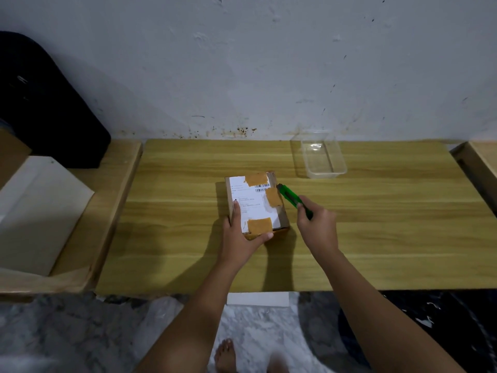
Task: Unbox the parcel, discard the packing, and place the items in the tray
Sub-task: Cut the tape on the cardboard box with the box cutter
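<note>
A small cardboard parcel with a white label and brown tape patches lies in the middle of the wooden table. My left hand grips its near left corner, fingers on the top and thumb along the front edge. My right hand holds a green utility knife by its handle, the tip touching the parcel's right edge near a tape patch. A clear plastic tray stands empty at the back right of the table.
A white carton and a black bag sit on the lower surface at left. The wall runs right behind the table. Another wooden piece flanks the right side. My bare feet show on the floor below.
</note>
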A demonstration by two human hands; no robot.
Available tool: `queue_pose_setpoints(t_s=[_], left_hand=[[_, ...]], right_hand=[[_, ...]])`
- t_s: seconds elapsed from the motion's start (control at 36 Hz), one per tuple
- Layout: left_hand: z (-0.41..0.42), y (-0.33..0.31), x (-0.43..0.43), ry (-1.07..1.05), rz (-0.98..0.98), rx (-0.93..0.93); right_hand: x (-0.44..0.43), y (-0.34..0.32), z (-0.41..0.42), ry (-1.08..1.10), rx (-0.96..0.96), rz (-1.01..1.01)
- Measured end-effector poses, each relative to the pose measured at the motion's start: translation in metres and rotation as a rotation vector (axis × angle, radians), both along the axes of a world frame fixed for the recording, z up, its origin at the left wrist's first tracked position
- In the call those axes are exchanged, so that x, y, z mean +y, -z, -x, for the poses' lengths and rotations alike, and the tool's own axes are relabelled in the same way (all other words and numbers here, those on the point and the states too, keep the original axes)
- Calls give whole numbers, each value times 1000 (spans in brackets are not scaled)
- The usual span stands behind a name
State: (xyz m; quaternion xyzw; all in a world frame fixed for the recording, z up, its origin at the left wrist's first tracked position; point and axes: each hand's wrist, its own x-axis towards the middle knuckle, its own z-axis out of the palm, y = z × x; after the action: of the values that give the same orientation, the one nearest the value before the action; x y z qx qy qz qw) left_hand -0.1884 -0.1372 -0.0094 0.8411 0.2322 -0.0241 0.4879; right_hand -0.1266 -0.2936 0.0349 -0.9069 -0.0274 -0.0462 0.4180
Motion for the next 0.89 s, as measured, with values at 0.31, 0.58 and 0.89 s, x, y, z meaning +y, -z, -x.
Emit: queue_pose_setpoints(t_s=[0.31, 0.58, 0.89], left_hand=[[1, 0, -2, -22, -41, 27], [2, -2, -7, -34, -86, 28], [1, -4, -8, -42, -88, 50]], right_hand=[[9, -23, -28, -122, 72, 203], [-9, -22, -5, -136, 100, 234], [-17, -22, 12, -128, 77, 220]])
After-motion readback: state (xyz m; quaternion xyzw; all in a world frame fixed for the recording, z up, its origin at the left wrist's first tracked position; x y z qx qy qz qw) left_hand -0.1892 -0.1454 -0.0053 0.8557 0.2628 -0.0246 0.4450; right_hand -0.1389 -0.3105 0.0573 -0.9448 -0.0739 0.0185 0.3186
